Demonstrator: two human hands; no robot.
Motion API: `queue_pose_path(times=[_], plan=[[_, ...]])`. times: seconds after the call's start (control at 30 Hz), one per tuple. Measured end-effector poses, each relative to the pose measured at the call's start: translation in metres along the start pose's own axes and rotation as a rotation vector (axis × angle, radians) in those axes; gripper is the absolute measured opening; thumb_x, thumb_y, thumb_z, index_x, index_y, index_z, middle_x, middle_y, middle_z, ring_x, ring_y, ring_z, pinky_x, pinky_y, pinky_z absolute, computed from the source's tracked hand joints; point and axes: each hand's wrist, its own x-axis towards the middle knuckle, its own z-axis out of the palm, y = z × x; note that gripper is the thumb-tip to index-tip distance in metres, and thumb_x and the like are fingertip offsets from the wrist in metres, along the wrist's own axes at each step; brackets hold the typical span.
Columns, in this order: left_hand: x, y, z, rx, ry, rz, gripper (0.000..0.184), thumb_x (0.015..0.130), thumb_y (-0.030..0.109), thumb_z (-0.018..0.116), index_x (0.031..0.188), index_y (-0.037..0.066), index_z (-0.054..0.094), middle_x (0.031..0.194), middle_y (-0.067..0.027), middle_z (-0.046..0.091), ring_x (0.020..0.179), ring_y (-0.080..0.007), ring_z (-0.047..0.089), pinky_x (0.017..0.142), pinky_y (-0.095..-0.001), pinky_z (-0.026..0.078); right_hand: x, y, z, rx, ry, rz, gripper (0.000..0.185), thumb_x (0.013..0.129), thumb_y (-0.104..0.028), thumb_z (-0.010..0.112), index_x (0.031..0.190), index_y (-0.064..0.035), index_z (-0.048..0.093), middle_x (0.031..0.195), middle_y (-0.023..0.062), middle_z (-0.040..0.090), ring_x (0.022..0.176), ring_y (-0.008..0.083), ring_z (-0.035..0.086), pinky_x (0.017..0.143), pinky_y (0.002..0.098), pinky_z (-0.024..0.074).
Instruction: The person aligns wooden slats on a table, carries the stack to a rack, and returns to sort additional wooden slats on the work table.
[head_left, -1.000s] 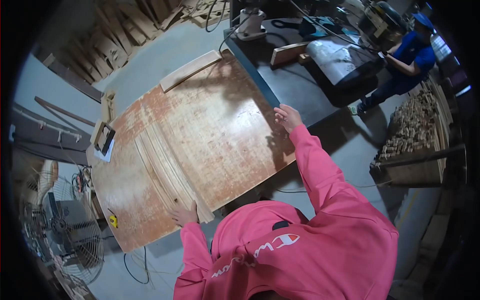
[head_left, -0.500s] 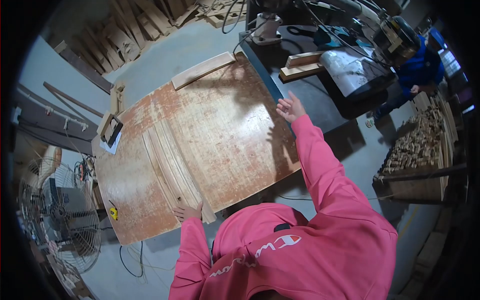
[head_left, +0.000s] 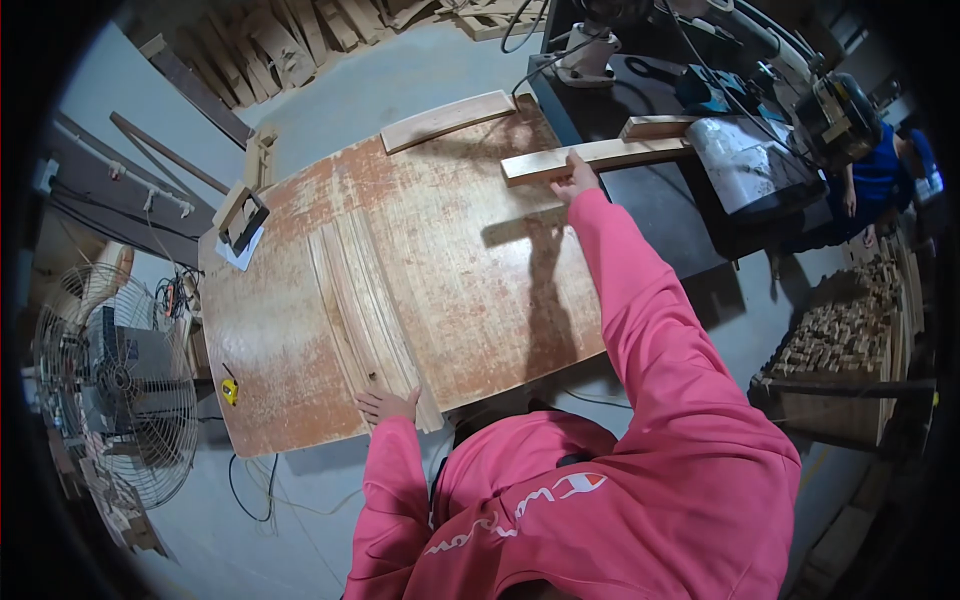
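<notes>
My left hand (head_left: 388, 406) lies flat with fingers spread on the near end of several long wooden strips (head_left: 365, 300), set side by side on the worn worktable (head_left: 480, 330). My right hand (head_left: 575, 181) grips a pale wooden board (head_left: 540, 165) near its left end. That board reaches out over the table's right edge from the dark machine bench. Its other end meets a plastic-wrapped roll-shaped part (head_left: 738, 165). Behind it rests a second, shorter wooden block (head_left: 655, 127).
Another board (head_left: 450, 120) lies along the table's far edge. A yellow tape measure (head_left: 230, 390) and a wooden frame-like piece (head_left: 238, 217) sit at the left. A caged fan (head_left: 120, 380) stands beside the table. Stacked wood (head_left: 835, 330) and a person in blue (head_left: 865, 190) are at the right.
My right hand has closed on a board that lay on the bench, and the board now extends left over the table. My left hand stays on the strips. The view has shifted slightly.
</notes>
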Motion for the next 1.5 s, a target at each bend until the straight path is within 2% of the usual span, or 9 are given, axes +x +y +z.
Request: queue_pose_path(times=[0.13, 0.27, 0.43, 0.6, 0.8, 0.97, 1.13, 1.27, 1.5], plan=[[-0.004, 0.001, -0.003, -0.012, -0.013, 0.018, 0.118, 0.065, 0.072, 0.051, 0.135, -0.007, -0.002, 0.141, -0.0298, -0.002, 0.132, -0.0405, 0.002, 0.106, -0.0473, 0.011, -0.027, 0.053, 0.003, -0.152, 0.053, -0.125, 0.031, 0.081, -0.014, 0.062, 0.102, 0.0011, 0.044, 0.095, 0.0147, 0.050, 0.082, 0.0234, 0.054, 0.069, 0.0349, 0.0492], [-0.001, -0.002, -0.006, -0.009, -0.058, 0.059, 0.113, 0.068, 0.069, 0.050, 0.135, -0.008, 0.002, 0.139, -0.0321, 0.000, 0.131, -0.0434, 0.006, 0.105, -0.0468, 0.013, -0.109, 0.138, -0.038, -0.046, -0.310, 0.013, 0.022, 0.084, -0.005, 0.056, 0.101, 0.0007, 0.044, 0.092, 0.0109, 0.052, 0.081, 0.0193, 0.054, 0.069, 0.0296, 0.0489], [0.005, -0.027, -0.015, -0.408, 0.046, 0.134, 0.090, 0.073, 0.058, 0.053, 0.133, -0.001, 0.021, 0.133, -0.0257, 0.025, 0.121, -0.0404, 0.027, 0.099, -0.0469, 0.023, -0.200, 0.184, -0.109, -0.310, -0.646, 0.475, 0.031, 0.085, -0.003, 0.052, 0.114, 0.0003, 0.043, 0.100, 0.0100, 0.053, 0.086, 0.0140, 0.054, 0.079, 0.0262, 0.0458], [0.008, -0.037, -0.035, -0.603, 0.170, -0.050, 0.079, 0.074, 0.052, 0.053, 0.130, 0.002, 0.029, 0.122, -0.0230, 0.038, 0.111, -0.0379, 0.038, 0.094, -0.0468, 0.029, -0.207, 0.213, -0.119, -0.365, -0.690, 0.828, 0.036, 0.086, -0.005, 0.051, 0.119, -0.0004, 0.041, 0.106, 0.0115, 0.053, 0.084, 0.0154, 0.056, 0.076, 0.0282, 0.0479], [0.022, -0.048, -0.014, -0.576, 0.099, -0.076, 0.073, 0.076, 0.047, 0.054, 0.128, 0.000, 0.032, 0.117, -0.0234, 0.044, 0.108, -0.0368, 0.043, 0.092, -0.0448, 0.032, -0.192, 0.254, -0.133, -0.288, -0.414, 0.893, 0.040, 0.085, -0.010, 0.052, 0.122, -0.0030, 0.040, 0.113, 0.0138, 0.052, 0.083, 0.0180, 0.057, 0.071, 0.0284, 0.0488], [0.050, -0.074, -0.006, -0.801, 0.031, 0.064, 0.064, 0.079, 0.044, 0.052, 0.122, -0.002, 0.039, 0.111, -0.0230, 0.050, 0.104, -0.0357, 0.046, 0.090, -0.0412, 0.036, -0.209, 0.275, -0.106, -0.681, -0.560, 0.486, 0.045, 0.083, -0.020, 0.056, 0.122, -0.0026, 0.041, 0.094, 0.0090, 0.055, 0.063, 0.0214, 0.057, 0.067, 0.0262, 0.0476], [0.093, -0.081, 0.000, -0.869, -0.002, 0.157, 0.058, 0.081, 0.044, 0.048, 0.116, -0.003, 0.045, 0.111, -0.0215, 0.051, 0.101, -0.0362, 0.049, 0.087, -0.0399, 0.038, -0.187, 0.279, -0.091, -1.576, -0.821, 0.419, 0.059, 0.078, -0.029, 0.060, 0.121, 0.0041, 0.038, 0.107, 0.0184, 0.051, 0.083, 0.0278, 0.055, 0.072, 0.0332, 0.0457], [0.109, -0.066, -0.028, -1.079, -0.103, 0.126, 0.047, 0.082, 0.030, 0.052, 0.113, -0.005, 0.050, 0.099, -0.0179, 0.058, 0.089, -0.0272, 0.057, 0.079, -0.0323, 0.045, -0.193, 0.295, -0.092, -1.633, -0.451, -0.391, 0.047, 0.076, -0.032, 0.061, 0.100, 0.0061, 0.047, 0.092, 0.0174, 0.048, 0.071, 0.0245, 0.047, 0.067, 0.0312, 0.0415], [0.088, -0.040, -0.047, -0.812, -0.249, 0.086, 0.045, 0.078, 0.036, 0.050, 0.098, -0.003, 0.058, 0.089, -0.0220, 0.062, 0.080, -0.0334, 0.059, 0.074, -0.0377, 0.046, -0.220, 0.322, -0.072, -1.720, -0.313, -0.151, 0.056, 0.076, -0.033, 0.052, 0.113, 0.0071, 0.041, 0.097, 0.0189, 0.043, 0.088, 0.0299, 0.042, 0.079, 0.0321, 0.0381]])
